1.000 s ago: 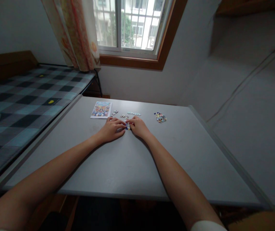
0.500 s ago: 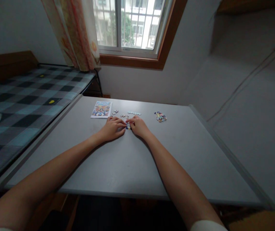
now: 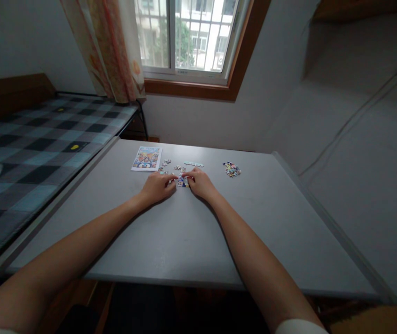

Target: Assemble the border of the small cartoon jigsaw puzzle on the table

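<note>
On the grey rectangular counter (image 3: pixel 191 241) both forearms are stretched forward and the hands are brought close together over a small cluster of joined multicoloured jigsaw pieces (image 3: pixel 183 181). The right hand (image 3: pixel 201 183) is laid with its fingertips gathered on the cluster's right edge, seemingly pinching it. The left hand (image 3: pixel 156 187) is half curled just beside the cluster with its fingertips turned toward it; whether a piece is held there cannot be told, the pieces being too small. Only this little patch appears to have been assembled. Just beyond it a few small loose pieces (image 3: pixel 179 168) and a short pale joined strip (image 3: pixel 194 164) are scattered. The colourful printed reference card (image 3: pixel 146 158) is set to the far left of them, and a heap of unsorted bright pieces (image 3: pixel 231 169) is left well apart to the right, so most of the joining is judged not yet done. As for room, a broad bare stretch of counter is offered between the near edge and the hands, and more is found on either side of the forearms. The left edge is bordered closely by the bed with the blue and black checked cover (image 3: pixel 28 153), the right edge is lined by a raised pale rim (image 3: pixel 323 222) near the grey wall (image 3: pixel 358 153), and the far edge is met by the wall under the brown-framed window (image 3: pixel 188 37).
</note>
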### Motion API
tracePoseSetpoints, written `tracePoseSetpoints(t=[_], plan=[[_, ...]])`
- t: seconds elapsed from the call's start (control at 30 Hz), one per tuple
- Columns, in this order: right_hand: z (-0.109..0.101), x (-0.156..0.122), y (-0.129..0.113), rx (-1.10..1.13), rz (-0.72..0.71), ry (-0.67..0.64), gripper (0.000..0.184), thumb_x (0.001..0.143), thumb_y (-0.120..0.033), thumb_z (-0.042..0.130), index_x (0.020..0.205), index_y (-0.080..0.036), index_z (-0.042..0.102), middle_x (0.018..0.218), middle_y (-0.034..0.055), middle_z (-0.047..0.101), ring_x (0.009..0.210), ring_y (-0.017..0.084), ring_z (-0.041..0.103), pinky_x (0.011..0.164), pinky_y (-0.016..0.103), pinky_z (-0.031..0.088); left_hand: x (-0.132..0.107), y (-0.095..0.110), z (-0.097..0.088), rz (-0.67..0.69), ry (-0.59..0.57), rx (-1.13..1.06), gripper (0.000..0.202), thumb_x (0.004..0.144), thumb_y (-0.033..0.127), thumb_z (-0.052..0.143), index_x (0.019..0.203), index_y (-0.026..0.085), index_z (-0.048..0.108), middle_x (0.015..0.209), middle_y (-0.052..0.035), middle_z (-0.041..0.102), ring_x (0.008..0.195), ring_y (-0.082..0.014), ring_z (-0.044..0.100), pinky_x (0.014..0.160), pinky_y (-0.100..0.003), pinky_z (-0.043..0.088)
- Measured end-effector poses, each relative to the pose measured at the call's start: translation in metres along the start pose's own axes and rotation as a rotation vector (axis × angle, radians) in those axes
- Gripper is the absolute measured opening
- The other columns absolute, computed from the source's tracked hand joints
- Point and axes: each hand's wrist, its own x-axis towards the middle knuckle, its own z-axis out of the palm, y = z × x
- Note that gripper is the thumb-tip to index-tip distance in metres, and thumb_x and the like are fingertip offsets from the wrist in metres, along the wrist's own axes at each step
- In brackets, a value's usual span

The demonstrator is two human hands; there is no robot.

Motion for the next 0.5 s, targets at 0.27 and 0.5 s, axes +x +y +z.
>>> tracePoseSetpoints(t=[0.27,0.5], plan=[[0.0002,-0.0005,-0.0002,-0.012,0.002,-0.002,0.032,0.091,-0.017,0.048,0.11,-0.022,0.072,0.096,0.0059,0.061,0.089,0.016,0.058,0.086,0.026,0.043,-0.0014,0.0021,-0.0021,0.058,-0.1,0.014,0.03,0.084,0.027,0.052,0.099,0.025,0.078,0.064,-0.0028,0.07,0.057,-0.0167,0.06,0.059,-0.027,0.038],[0.0013,-0.0002,0.0013,-0.029,-0.015,0.01,0.03,0.09,-0.018,0.049,0.108,-0.022,0.073,0.094,0.0055,0.062,0.088,0.016,0.058,0.083,0.026,0.042,-0.0013,0.0001,0.0003,0.07,-0.089,0.03,0.029,0.084,0.027,0.052,0.097,0.025,0.078,0.068,-0.0032,0.072,0.06,-0.0167,0.061,0.059,-0.027,0.039]])
